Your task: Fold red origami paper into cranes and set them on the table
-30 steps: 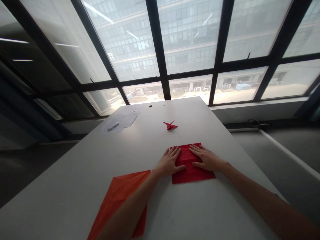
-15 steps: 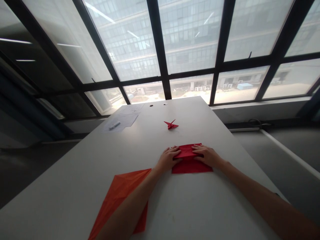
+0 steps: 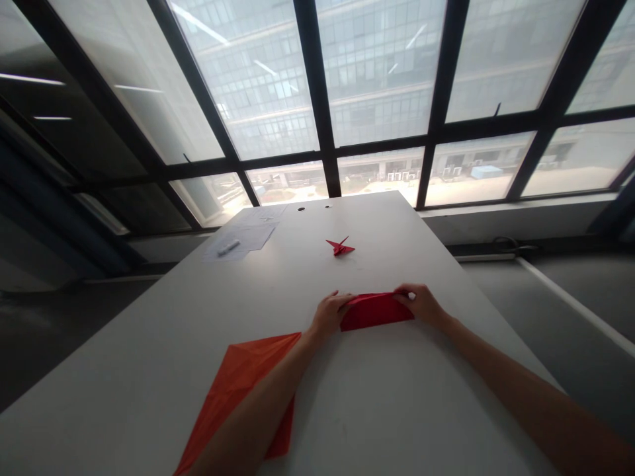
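A folded sheet of red paper [image 3: 378,312] lies between my two hands on the white table, its far edge raised a little. My left hand [image 3: 331,314] grips its left end near the upper corner. At the upper right corner, my right hand [image 3: 421,304] pinches the paper between thumb and fingers. Beyond the sheet stands a small red origami crane [image 3: 340,248]. Under and beside my left forearm is a larger orange-red paper sheet [image 3: 248,370], partly hidden by the arm.
Printed paper sheets [image 3: 258,235] lie at the far left of the white table [image 3: 163,357], with a white marker-like stick [image 3: 228,248] on them. Two small holes are near the table's far edge. Large windows [image 3: 377,66] rise behind it.
The red paper now looks narrower from front to back, its far edge lifted. My right hand has gone from lying flat on it to pinching its corner. The crane and orange-red sheet stay put.
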`<state>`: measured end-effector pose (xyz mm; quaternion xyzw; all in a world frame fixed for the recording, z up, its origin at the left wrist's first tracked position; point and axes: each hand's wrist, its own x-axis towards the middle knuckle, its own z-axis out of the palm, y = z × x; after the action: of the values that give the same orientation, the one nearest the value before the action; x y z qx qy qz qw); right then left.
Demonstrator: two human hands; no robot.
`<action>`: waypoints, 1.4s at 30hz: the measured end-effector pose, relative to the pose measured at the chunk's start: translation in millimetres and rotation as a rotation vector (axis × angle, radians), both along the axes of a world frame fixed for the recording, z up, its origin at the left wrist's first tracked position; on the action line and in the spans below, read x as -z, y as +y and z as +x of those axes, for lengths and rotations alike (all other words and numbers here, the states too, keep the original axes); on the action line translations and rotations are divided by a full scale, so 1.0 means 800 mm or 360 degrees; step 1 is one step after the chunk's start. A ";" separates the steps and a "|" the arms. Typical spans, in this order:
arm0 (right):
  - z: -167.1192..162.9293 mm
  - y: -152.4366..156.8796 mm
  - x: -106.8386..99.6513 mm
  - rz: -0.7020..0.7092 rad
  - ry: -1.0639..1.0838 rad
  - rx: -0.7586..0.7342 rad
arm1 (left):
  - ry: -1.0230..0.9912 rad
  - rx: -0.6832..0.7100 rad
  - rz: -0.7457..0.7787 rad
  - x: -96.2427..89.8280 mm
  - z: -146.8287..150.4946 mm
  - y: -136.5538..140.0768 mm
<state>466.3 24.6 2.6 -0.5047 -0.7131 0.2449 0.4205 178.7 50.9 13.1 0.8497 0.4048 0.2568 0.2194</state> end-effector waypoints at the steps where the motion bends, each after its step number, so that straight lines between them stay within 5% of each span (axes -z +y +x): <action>1: -0.002 0.000 0.000 0.0017 0.0079 0.0052 | -0.0074 -0.0027 -0.0015 -0.001 0.000 -0.001; 8: -0.024 -0.006 -0.007 0.0119 0.0512 0.0382 | -0.0632 -0.0359 -0.0038 -0.001 0.012 -0.007; 11: -0.029 -0.004 -0.003 0.0036 0.0541 0.0432 | -0.0601 -0.0522 -0.0105 0.000 0.015 -0.005; 14: -0.032 0.001 0.009 -0.0068 0.0394 0.0489 | -0.0400 -0.0627 0.0097 -0.002 0.015 -0.007; 17: -0.038 0.002 0.022 0.0032 0.0067 0.0597 | -0.0039 -0.0347 0.0338 -0.002 0.022 -0.017; 20: -0.045 -0.003 0.025 0.0060 -0.0315 0.0610 | 0.0406 0.0052 0.0283 0.003 0.032 -0.027; 23: -0.052 -0.014 0.016 0.0081 -0.0697 0.0555 | 0.0653 0.0186 0.0188 0.010 0.037 -0.029; 27: -0.065 -0.025 0.009 0.0253 -0.0925 0.0195 | 0.0698 0.0207 0.0202 0.015 0.037 -0.027; 31: -0.071 -0.024 0.022 0.0082 -0.1027 -0.0147 | 0.0716 0.0166 0.0208 0.016 0.034 -0.026; 42: -0.050 -0.019 0.032 -0.0057 -0.1110 0.0026 | 0.0744 -0.0069 0.0091 0.014 0.014 -0.017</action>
<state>426.6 9.1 -23.2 -0.5711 -0.8053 0.0670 0.1446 190.1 37.2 2.1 0.8831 0.4552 0.0690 0.0901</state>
